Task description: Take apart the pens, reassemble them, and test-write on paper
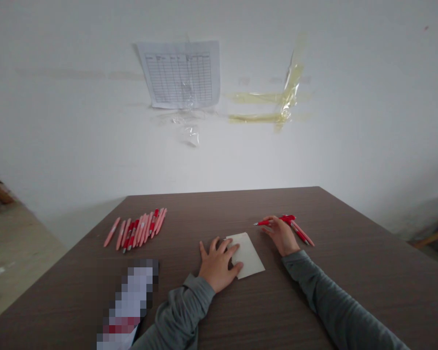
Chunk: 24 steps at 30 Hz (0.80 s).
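My left hand (219, 266) lies with spread fingers on the left part of a pale, flat paper piece (248, 257). Right of it, my right hand (280, 235) has its fingers at a red pen (263, 223), whose tip points left. The fingers look bent round the pen. Beside and partly behind that hand lie more pens (302, 232), red and pink. At the left of the table, several pink and red pens (142, 229) lie side by side in a slanted row.
The dark brown table (190, 209) meets a white wall. A pixelated object (129, 304) lies at the front left. On the wall are a printed sheet (180, 75) and strips of yellowish tape (257, 117).
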{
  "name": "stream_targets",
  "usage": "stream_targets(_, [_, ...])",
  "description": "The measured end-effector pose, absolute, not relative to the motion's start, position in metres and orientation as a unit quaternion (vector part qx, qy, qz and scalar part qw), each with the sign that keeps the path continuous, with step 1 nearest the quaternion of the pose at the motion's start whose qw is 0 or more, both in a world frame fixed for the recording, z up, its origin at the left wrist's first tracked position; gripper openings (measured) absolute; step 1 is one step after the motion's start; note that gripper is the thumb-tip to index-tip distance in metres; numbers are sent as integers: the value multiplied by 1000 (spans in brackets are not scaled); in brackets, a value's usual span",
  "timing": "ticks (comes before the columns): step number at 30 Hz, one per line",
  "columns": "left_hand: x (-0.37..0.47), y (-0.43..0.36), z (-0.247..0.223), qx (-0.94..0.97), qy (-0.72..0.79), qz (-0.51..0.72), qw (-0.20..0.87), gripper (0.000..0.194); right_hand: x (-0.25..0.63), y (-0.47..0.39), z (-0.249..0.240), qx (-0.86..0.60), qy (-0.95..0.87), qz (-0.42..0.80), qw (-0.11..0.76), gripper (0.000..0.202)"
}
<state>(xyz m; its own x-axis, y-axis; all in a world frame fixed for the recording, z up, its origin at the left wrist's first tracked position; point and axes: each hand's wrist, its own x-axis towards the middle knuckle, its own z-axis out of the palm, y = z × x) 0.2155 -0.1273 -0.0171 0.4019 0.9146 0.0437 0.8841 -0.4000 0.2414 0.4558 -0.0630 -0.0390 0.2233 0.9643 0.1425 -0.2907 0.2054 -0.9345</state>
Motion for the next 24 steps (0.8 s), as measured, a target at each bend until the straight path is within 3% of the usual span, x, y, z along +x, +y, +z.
stream_targets(12, [216, -127, -19, 833, 539, 83, 86, 54, 470, -66, -21, -224, -227, 659, 681, 2])
stream_targets(18, [216, -127, -20, 835, 536, 97, 84, 53, 475, -73, -13, -179, -202, 715, 645, 44])
stream_targets(24, [216, -125, -23, 835, 533, 102, 88, 53, 475, -76, -11, -187, -200, 710, 648, 59])
